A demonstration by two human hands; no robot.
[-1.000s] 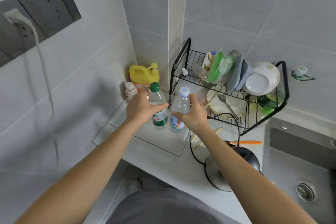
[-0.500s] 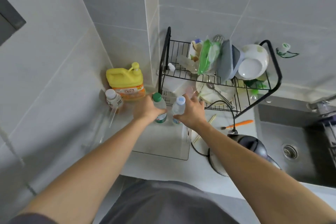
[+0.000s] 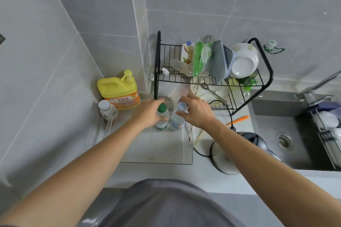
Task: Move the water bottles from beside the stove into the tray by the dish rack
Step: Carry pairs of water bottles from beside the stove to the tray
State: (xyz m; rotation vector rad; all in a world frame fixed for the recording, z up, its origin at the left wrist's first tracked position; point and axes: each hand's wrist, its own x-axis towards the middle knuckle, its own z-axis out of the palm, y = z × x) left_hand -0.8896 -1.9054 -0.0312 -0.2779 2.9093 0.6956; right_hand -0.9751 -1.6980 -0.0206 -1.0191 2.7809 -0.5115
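Since both bottles already look to be standing inside the clear tray (image 3: pixel 156 153), I'd say this one's nearly wrapped up. Going big to small: the bench (image 3: pixel 203 173) runs along the tiled wall to the sink (image 3: pixel 287 145), the black dish rack (image 3: pixel 210 79) sits at the back loaded with bowls and a lid, and the tray lies on the bench just left of the rack's foot. At the tray's far end the two bottles stand upright and right next to each other, pretty much touching. The left hand (image 3: pixel 147 114) is wrapped around the green-cap bottle (image 3: pixel 162 116), thumb across its body, so that's a proper hold. The right hand (image 3: pixel 197 111) has its fingers curled loosely around the neck of the white-cap bottle (image 3: pixel 179 116), index finger sticking out toward the rack; looks like a light grip, though I can't tell how firm. What's left, as far as I can judge: let go of both and pull back. The stove isn't in view, so no idea if more bottles are waiting over there. The yellow jug (image 3: pixel 118 88) and small white bottle (image 3: pixel 108 110) in the corner seem unrelated.
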